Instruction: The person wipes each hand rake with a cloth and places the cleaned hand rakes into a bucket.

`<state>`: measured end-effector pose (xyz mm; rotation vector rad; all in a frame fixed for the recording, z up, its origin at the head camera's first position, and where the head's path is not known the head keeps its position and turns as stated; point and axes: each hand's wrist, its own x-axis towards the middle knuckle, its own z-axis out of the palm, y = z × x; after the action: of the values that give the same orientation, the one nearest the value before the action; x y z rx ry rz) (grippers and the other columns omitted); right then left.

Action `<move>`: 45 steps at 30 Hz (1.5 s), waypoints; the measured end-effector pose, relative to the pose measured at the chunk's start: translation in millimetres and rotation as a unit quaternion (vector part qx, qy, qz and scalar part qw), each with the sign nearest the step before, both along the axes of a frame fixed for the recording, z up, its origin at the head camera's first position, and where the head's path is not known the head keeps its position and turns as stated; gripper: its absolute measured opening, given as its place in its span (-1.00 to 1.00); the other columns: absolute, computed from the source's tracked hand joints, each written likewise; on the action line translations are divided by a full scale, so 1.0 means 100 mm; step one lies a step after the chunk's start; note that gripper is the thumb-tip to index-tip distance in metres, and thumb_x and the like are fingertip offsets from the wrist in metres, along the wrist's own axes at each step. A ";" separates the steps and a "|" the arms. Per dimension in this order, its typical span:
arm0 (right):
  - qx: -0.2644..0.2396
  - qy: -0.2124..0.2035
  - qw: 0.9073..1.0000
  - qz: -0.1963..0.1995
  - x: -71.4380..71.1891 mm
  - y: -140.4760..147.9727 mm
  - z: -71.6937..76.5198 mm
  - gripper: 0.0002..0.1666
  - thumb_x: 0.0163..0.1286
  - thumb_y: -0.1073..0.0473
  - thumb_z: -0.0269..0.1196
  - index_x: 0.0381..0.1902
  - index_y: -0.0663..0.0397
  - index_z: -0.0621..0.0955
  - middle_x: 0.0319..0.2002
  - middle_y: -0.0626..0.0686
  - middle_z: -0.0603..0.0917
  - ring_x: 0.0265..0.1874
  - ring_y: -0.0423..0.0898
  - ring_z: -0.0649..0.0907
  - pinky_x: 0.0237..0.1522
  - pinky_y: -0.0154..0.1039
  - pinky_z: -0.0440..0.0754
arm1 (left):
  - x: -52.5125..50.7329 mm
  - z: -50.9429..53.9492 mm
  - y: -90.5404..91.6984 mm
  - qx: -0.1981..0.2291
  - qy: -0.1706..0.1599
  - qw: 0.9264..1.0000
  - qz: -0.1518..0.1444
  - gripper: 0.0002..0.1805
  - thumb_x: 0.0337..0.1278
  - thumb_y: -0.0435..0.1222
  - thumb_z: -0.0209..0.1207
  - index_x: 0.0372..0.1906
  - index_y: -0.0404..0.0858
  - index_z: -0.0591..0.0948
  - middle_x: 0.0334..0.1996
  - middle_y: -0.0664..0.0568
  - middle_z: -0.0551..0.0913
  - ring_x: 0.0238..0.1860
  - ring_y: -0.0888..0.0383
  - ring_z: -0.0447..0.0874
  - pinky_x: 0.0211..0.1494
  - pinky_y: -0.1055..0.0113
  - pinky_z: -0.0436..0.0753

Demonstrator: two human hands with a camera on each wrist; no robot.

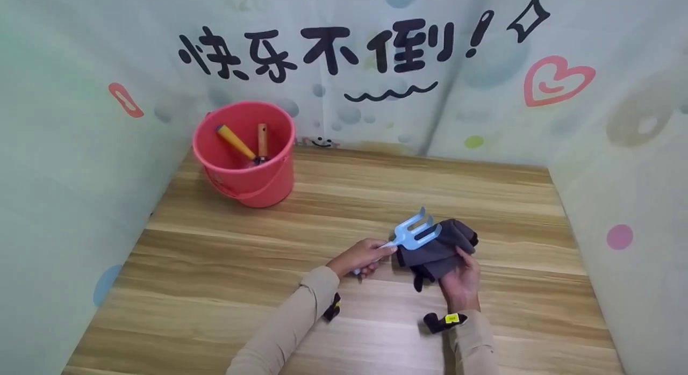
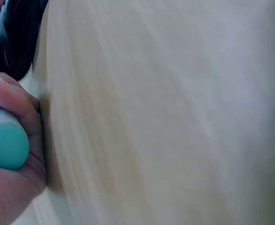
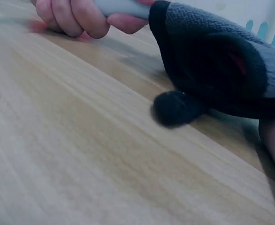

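Observation:
My left hand grips the handle of a light blue hand fork with a pronged head. In the left wrist view the rounded teal end of the fork handle pokes out of the curled fingers. A dark grey cloth with black edging is bunched in my right hand, whose thumb lies over its near side. The prongs are over the cloth in the head view. Seen from the right wrist, the cloth hangs in a fold with a dark rounded end, and the left hand is close beside it.
A pink bucket stands at the back left of the wooden table. Inside it are a yellow-handled tool and a wooden-handled tool. A printed fabric backdrop closes off the back and both sides.

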<state>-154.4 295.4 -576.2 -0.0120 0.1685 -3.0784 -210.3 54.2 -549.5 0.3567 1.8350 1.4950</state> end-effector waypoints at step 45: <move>0.246 0.004 0.949 0.195 -0.01 -0.10 0.09 -0.59 0.49 0.37 -0.25 -0.04 0.11 0.55 -0.11 0.10 0.68 -0.07 -0.06 0.65 0.04 -0.18 0.59 | 0.03 -0.05 -0.03 0.056 0.031 0.998 -0.009 -0.52 0.29 0.07 -0.04 -0.48 -0.27 0.33 -0.79 0.13 0.28 -0.87 0.28 0.18 -0.83 0.43 0.32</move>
<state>-155.5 285.7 -567.2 -0.0306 0.8199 -2.5641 -207.2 51.3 -554.4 0.4773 1.7961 1.5947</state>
